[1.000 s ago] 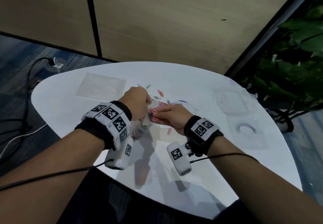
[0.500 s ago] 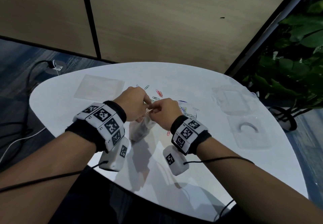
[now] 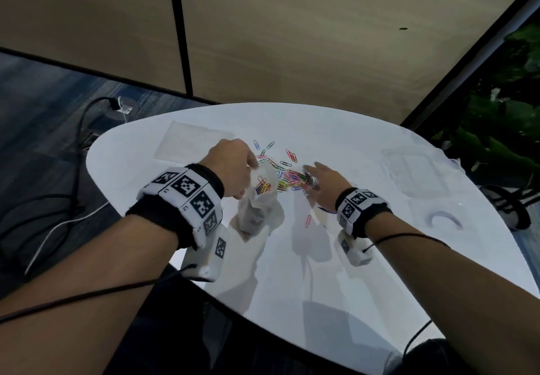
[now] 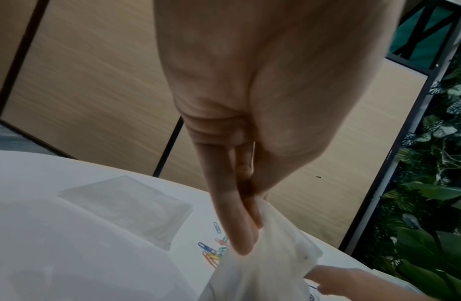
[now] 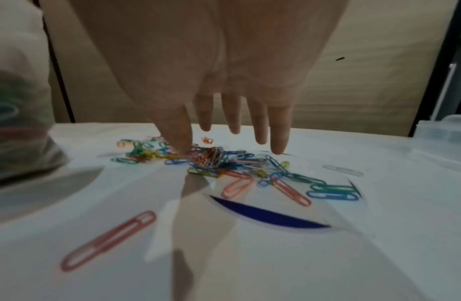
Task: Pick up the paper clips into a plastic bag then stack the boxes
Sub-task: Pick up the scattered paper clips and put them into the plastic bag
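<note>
L hand [image 3: 233, 167] pinches the rim of the thin translucent plastic bag [image 3: 258, 205] betw. thumb & fingers, holding its mouth up; a few coloured clips already sit inside. R hand [image 3: 323, 184] is spread, fingers straight, tips down on the heap of multicoloured paper clips [image 3: 292, 180] on the white rounded surface [image 3: 350, 287], just beside the bag. One pink clip [image 3: 308, 221] lies apart, nearer the person. Clear plastic boxes [image 3: 415, 170] sit on the surface's right side, well apart from the heap.
</note>
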